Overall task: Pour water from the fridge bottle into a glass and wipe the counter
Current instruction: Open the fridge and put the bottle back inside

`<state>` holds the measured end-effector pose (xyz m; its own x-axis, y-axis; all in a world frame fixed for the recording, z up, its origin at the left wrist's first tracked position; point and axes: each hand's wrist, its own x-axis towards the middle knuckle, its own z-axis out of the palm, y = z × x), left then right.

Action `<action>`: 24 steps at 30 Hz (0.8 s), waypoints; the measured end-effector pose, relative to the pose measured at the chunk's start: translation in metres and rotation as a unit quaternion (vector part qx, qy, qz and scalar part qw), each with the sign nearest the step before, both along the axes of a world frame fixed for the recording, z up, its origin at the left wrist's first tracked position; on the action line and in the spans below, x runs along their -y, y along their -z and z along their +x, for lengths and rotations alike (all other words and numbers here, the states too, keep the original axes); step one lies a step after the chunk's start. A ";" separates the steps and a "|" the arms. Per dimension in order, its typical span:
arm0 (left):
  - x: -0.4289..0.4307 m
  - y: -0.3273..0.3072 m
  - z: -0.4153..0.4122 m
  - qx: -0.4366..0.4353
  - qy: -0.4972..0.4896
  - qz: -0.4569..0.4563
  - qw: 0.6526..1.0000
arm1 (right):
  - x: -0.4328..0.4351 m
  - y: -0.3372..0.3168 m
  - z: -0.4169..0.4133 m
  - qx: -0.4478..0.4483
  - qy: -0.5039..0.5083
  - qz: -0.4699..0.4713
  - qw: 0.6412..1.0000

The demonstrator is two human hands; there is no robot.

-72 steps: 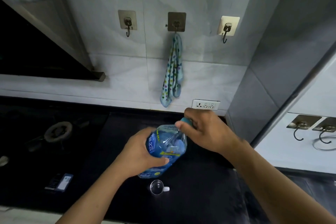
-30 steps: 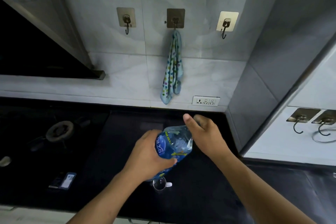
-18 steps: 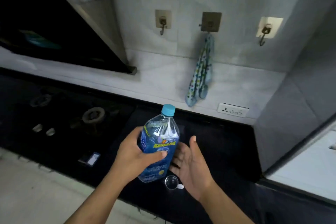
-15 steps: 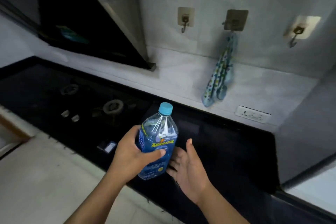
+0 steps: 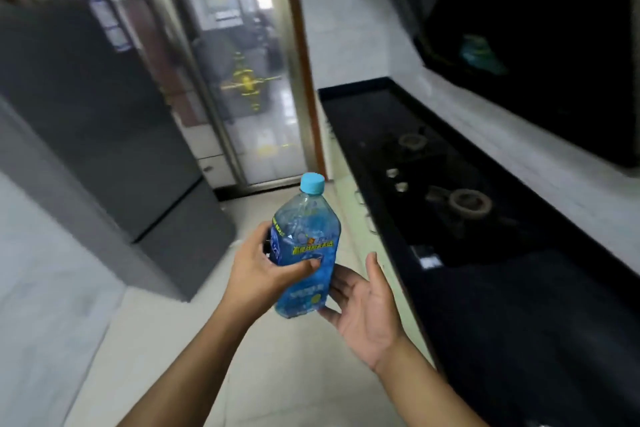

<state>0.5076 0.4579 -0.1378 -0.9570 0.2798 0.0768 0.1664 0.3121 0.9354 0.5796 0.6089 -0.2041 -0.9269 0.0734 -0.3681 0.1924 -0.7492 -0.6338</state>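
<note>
A clear blue water bottle [image 5: 306, 253] with a light blue cap screwed on stands nearly upright in front of me, over the floor. My left hand [image 5: 256, 270] is wrapped around its middle from the left. To the bottle's lower right, my right hand [image 5: 367, 308] is palm up with fingers spread; whether its fingertips touch the bottle's base I cannot tell. The black counter [image 5: 519, 305] runs along my right. The glass and the hanging cloth are out of view.
A dark grey fridge [image 5: 104, 121] stands closed at the left across a pale tiled floor. A glass sliding door [image 5: 242, 80] lies ahead. The counter carries a gas hob with burners [image 5: 467, 203], under a black range hood [image 5: 536, 45].
My right hand left the cap and dropped open below the bottle. The view has swung left from the wall hooks and glass toward the fridge and door, the bottle carried along in my left hand.
</note>
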 end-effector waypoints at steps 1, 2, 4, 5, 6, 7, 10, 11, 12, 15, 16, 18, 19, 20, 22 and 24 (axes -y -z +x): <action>0.020 -0.003 -0.009 -0.003 -0.019 0.005 1.000 | 0.016 -0.006 -0.016 -0.003 -0.018 0.003 1.000; 0.040 -0.004 -0.018 -0.005 -0.037 0.011 0.999 | 0.032 -0.011 -0.030 -0.006 -0.038 0.005 0.999; 0.078 -0.009 -0.037 -0.005 -0.075 0.017 0.997 | 0.065 -0.018 -0.060 -0.011 -0.071 0.009 0.997; 0.093 -0.009 -0.046 -0.006 -0.089 0.019 0.996 | 0.079 -0.021 -0.073 -0.015 -0.084 0.007 0.996; 0.112 -0.010 -0.058 -0.009 -0.104 0.023 0.994 | 0.096 -0.023 -0.090 -0.020 -0.099 0.007 0.995; 0.131 -0.012 -0.070 -0.010 -0.116 0.024 0.993 | 0.113 -0.024 -0.107 -0.024 -0.111 0.003 0.994; 0.182 -0.020 -0.110 -0.028 -0.143 0.018 0.989 | 0.165 -0.028 -0.157 -0.032 -0.128 -0.016 0.991; 0.199 -0.024 -0.124 -0.038 -0.152 0.015 0.988 | 0.183 -0.030 -0.174 -0.037 -0.133 -0.024 0.990; 0.216 -0.027 -0.137 -0.044 -0.163 0.014 0.985 | 0.199 -0.030 -0.189 -0.041 -0.137 -0.035 0.989; 0.259 -0.035 -0.176 -0.048 -0.183 0.009 0.982 | 0.243 -0.035 -0.231 -0.048 -0.154 -0.049 0.986; 0.273 -0.036 -0.190 -0.050 -0.190 0.006 0.981 | 0.257 -0.036 -0.246 -0.051 -0.162 -0.051 0.984; 0.297 -0.036 -0.219 -0.052 -0.201 0.002 0.978 | 0.281 -0.038 -0.277 -0.050 -0.174 -0.051 0.982; 0.307 -0.036 -0.233 -0.053 -0.206 0.003 0.977 | 0.291 -0.039 -0.293 -0.049 -0.179 -0.050 0.981; 0.315 -0.036 -0.245 -0.053 -0.211 0.003 0.976 | 0.298 -0.039 -0.306 -0.049 -0.182 -0.049 0.981; 0.330 -0.034 -0.274 -0.050 -0.223 0.008 0.974 | 0.312 -0.039 -0.338 -0.046 -0.190 -0.040 0.980; 0.342 -0.032 -0.303 -0.047 -0.235 0.011 0.971 | 0.322 -0.038 -0.373 -0.041 -0.204 -0.034 0.977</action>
